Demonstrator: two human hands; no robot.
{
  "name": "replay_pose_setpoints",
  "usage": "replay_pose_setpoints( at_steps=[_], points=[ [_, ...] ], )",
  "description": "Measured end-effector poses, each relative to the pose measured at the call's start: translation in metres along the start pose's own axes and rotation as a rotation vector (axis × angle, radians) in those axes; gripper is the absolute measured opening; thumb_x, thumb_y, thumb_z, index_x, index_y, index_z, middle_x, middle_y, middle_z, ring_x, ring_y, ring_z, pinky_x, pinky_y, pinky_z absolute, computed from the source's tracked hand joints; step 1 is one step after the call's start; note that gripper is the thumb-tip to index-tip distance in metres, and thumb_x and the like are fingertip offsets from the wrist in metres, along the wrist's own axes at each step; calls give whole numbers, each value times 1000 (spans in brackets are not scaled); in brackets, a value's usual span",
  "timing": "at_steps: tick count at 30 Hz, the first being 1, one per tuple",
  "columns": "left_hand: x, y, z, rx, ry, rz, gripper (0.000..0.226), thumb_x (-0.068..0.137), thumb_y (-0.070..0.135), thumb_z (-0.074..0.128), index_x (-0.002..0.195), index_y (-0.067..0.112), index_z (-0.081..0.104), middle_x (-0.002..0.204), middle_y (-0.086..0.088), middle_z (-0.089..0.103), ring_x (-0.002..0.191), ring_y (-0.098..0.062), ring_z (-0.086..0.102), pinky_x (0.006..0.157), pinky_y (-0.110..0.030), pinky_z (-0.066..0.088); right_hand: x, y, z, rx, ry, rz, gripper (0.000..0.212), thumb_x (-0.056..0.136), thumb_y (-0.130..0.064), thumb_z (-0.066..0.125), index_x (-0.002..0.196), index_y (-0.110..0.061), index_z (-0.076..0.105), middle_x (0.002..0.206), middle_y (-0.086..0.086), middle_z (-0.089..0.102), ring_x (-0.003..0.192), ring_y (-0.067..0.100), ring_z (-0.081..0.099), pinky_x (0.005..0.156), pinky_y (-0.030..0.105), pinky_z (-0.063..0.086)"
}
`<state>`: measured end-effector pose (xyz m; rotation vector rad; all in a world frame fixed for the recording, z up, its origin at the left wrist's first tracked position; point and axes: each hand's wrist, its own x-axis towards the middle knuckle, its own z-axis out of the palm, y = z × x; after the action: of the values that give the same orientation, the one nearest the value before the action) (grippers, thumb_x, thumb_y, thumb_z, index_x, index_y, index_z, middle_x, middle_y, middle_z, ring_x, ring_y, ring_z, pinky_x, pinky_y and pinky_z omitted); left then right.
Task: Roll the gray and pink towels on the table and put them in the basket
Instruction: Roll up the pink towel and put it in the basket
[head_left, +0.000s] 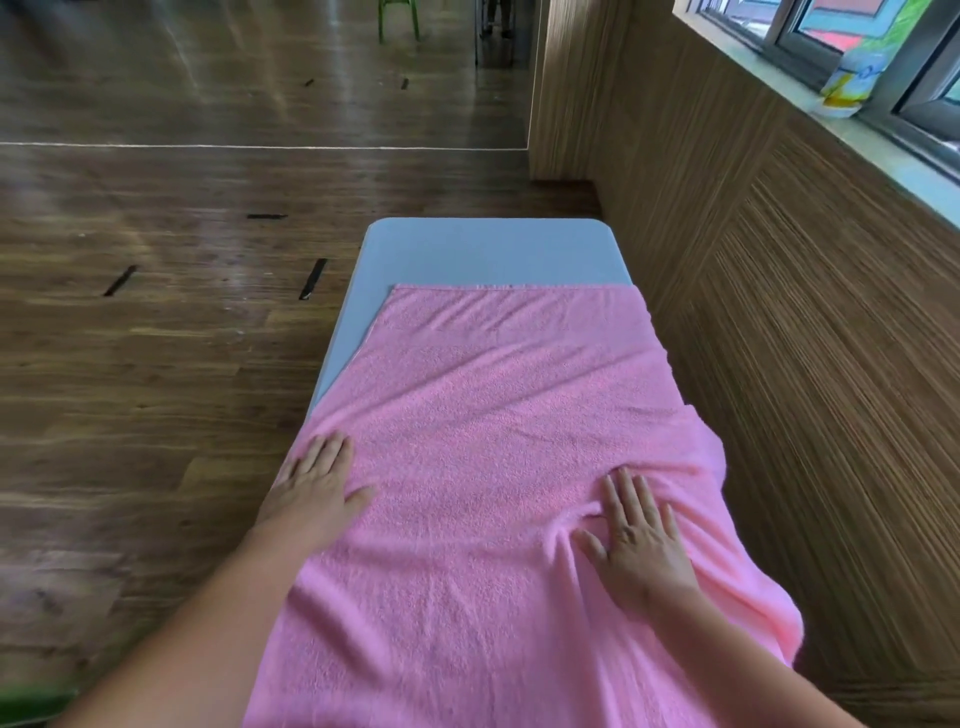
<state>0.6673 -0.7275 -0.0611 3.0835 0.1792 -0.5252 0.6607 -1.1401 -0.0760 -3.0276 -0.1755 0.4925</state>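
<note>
Your left hand and right hand, fingers straight, press flat on the pink towel covering the table, lower frame.

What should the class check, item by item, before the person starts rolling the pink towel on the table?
1. Towel laid out lengthwise: ok. The pink towel is spread along the table, and its far edge is straight.
2. Surface smoothed: not ok. Wrinkles bunch up beside the right hand.
3. Towel fully supported: not ok. Its right edge droops over the table's side.
4. Hands free to start the roll: ok. The left hand and the right hand lie flat on the towel and grip nothing.
5. Basket within reach: cannot tell. None is in view.
6. Gray towel ready: cannot tell. It is not in view.
</note>
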Motion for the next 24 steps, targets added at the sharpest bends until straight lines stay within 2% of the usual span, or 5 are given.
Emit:
replay_pose_setpoints(
  at_steps=[5, 8, 12, 17, 24],
  points=[
    [-59, 8, -8, -156, 186, -10, 80, 95, 69, 23, 157, 19, 25, 164, 0, 22, 152, -21, 15, 123, -40, 15, -2, 13, -33, -35, -104, -68, 89, 94, -66, 37, 159, -19, -2, 166, 3, -10, 153, 25, -5, 124, 43, 6],
    [-126, 4, 2, -312, 310, 0, 66, 83, 69, 31, 112, 24, 68, 119, 9, 60, 115, -26, 51, 95, -41, 46, -38, 16, -49, -6, 18, -119, 69, 92, -54, 48, 150, -19, 33, 156, 7, 31, 140, 30, 34, 112, 39, 32],
    [-229, -10, 23, -458, 358, 26, 23, 74, 54, 46, 69, 35, 59, 93, 19, 56, 79, -11, 50, 66, -35, 44, -123, 32, -41, -12, 177, -278, 39, 80, -44, 56, 115, -28, 63, 116, -7, 55, 105, 19, 56, 83, 35, 49],
    [-326, -24, 70, -364, 109, 210, 60, 46, 59, 60, 106, 52, 54, 114, 40, 48, 94, 12, 45, 67, -9, 37, -234, 71, 4, -33, 152, -452, 41, 41, -53, 65, 78, -37, 65, 86, -17, 55, 70, 10, 58, 49, 28, 39],
    [-358, -26, 109, -247, 76, 356, 66, 50, 53, 55, 115, 44, 62, 112, 21, 61, 93, -1, 63, 82, -21, 38, -283, 85, 41, -66, -8, -228, 64, 18, -36, 81, 81, -29, 77, 86, -3, 67, 69, 20, 67, 59, 37, 57]
  ],
)
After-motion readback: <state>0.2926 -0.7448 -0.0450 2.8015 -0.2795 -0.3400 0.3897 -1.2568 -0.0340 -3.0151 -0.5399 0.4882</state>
